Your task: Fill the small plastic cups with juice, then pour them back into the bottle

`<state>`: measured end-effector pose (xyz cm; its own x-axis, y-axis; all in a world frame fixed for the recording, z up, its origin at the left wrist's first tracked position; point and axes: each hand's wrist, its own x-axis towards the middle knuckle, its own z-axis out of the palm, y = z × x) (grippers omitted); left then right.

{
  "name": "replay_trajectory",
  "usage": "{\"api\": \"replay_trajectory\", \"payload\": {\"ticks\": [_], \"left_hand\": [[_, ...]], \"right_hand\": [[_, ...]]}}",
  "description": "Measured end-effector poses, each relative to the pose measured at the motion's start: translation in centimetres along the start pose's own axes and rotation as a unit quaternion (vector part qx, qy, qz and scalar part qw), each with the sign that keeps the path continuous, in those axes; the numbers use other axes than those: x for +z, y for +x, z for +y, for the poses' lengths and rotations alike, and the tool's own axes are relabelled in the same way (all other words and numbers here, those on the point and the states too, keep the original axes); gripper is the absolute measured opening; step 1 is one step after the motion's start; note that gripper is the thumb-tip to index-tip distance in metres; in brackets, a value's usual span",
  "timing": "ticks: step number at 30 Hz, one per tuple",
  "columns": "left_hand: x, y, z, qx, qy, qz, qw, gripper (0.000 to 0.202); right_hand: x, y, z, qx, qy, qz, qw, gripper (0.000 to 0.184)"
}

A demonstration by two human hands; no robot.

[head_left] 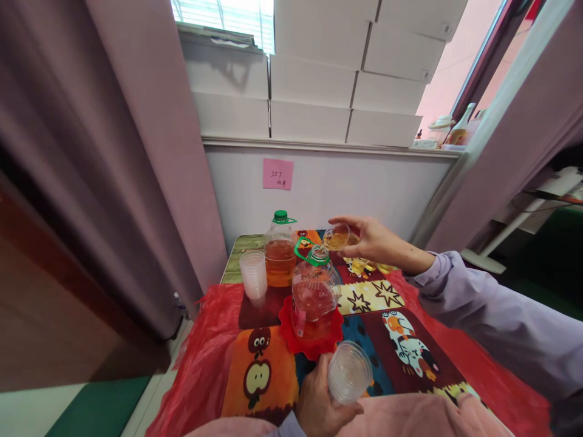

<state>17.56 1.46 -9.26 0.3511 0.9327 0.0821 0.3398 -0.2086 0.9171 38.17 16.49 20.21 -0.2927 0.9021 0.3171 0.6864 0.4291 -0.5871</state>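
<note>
My right hand [376, 240] grips a clear plastic cup [337, 237] of amber liquid, tilted towards the uncapped mouth of a clear jug [314, 291]. This jug has a green handle ring and stands on a red scalloped dish [336, 331]; some liquid shows low in it. Near the table's front edge, my left hand [321, 394] is wrapped round a nested stack of clear plastic cups [350, 373]. Whether liquid is running from the tilted cup, I cannot tell.
Behind the open jug stands a green-capped jug [280, 261] of amber liquid, with a tall cup stack [252, 273] to its left. Several small cups of yellow liquid [364, 266] sit beyond my right wrist. A patterned cloth [268, 364] covers the table; white boxes [310, 85] line the sill.
</note>
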Motion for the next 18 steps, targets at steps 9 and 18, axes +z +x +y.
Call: {"api": "replay_trajectory", "payload": {"ticks": [9, 18], "left_hand": [[-0.12, 0.06, 0.17, 0.001, -0.004, -0.003, 1.000, 0.080], [-0.16, -0.06, 0.38, -0.004, 0.002, -0.002, 1.000, 0.079]], "right_hand": [[-0.14, 0.21, -0.33, -0.009, -0.026, 0.004, 1.000, 0.073], [-0.15, 0.36, -1.06, -0.018, -0.051, 0.016, 0.998, 0.072]]}}
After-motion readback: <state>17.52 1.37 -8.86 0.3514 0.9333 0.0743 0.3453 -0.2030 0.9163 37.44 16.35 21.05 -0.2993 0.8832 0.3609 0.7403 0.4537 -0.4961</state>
